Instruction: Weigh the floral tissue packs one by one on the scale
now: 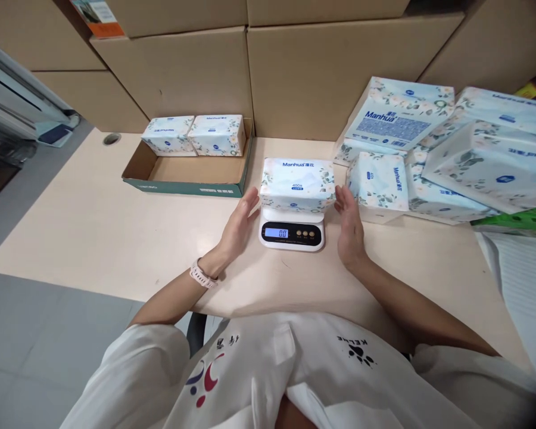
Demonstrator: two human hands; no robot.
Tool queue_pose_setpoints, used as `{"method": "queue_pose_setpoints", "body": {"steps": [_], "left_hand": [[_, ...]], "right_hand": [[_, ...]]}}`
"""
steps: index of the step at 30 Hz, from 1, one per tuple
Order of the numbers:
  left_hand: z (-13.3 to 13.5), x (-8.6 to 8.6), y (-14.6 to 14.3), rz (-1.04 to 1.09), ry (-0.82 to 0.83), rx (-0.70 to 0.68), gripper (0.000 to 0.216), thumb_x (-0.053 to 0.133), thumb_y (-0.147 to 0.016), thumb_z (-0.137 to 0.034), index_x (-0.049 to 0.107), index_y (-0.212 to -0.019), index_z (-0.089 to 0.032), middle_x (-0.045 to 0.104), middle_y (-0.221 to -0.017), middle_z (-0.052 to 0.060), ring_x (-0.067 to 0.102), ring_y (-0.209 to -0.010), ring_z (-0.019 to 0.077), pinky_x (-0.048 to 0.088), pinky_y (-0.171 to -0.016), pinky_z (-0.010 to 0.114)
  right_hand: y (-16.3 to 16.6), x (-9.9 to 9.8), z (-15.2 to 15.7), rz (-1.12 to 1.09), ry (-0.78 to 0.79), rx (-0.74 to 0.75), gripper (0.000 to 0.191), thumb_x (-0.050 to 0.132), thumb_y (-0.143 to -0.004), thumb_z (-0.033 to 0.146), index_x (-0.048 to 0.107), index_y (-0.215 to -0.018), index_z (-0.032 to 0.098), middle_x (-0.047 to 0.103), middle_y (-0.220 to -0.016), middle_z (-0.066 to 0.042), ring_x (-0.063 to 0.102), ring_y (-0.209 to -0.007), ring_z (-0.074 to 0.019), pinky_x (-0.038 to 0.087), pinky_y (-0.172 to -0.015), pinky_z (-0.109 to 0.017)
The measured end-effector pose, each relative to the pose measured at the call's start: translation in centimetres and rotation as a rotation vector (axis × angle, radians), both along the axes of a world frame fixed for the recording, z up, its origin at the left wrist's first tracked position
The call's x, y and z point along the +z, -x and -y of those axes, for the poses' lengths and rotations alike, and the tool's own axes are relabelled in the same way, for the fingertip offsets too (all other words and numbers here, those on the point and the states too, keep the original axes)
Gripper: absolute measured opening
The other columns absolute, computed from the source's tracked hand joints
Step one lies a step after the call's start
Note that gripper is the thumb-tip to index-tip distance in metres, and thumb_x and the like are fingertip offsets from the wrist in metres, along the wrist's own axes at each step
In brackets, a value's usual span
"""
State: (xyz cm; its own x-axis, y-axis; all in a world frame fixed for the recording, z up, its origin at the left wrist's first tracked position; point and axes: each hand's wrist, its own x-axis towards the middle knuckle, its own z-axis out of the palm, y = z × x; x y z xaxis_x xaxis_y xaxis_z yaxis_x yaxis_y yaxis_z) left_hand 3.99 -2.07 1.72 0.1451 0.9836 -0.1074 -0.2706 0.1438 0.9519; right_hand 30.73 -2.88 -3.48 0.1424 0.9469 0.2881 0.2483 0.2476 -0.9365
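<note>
A: What's printed on the tissue pack that sits on the scale?
B: "Manhua" in blue, with two Chinese characters after it. Lower down there's "400", and the line beneath is too fine to read.
A: And the scale's display?
B: "0.0".
A: Anything off to the right?
B: The big pack says "Manhua" above a block of tiny print. The small pack in front of it has the same brand running sideways, and the far pack shows it upside down.
A: The shirt?
B: It looks like "KELME" by a paw print, seen upside down.
</note>
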Motion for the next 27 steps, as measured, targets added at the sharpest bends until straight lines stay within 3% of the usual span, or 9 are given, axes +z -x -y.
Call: {"method": "queue_pose_setpoints", "body": {"steps": [6,27], "left_hand": [[-1.1,-1.1,0.3,0.07,0.164,0.074,0.067,0.058,-0.096,-0.071,0.067,-0.143,-0.025,0.059,-0.163,0.01,0.047,-0.161,0.0312,0.032,-0.137,0.047],[-1.3,-0.5,0.7,0.126,0.203,0.067,0.058,0.057,-0.1,-0.062,0.07,-0.137,-0.019,0.062,-0.16,0.011,0.052,-0.156,0.0307,0.037,-0.135,0.046]], "right_hand": [[-0.1,0.1,-0.5,-0.091,0.124,-0.034,0.082,0.04,-0.1,0.082,0.05,-0.163,0.03,0.051,-0.171,-0.009,0.048,-0.16,-0.0311,0.038,-0.134,-0.057],[-0.1,0.5,-0.3,-0.098,0.166,-0.03,0.083,0.04,-0.099,0.084,0.053,-0.161,0.03,0.054,-0.168,-0.008,0.048,-0.159,-0.0311,0.035,-0.136,-0.057]]}}
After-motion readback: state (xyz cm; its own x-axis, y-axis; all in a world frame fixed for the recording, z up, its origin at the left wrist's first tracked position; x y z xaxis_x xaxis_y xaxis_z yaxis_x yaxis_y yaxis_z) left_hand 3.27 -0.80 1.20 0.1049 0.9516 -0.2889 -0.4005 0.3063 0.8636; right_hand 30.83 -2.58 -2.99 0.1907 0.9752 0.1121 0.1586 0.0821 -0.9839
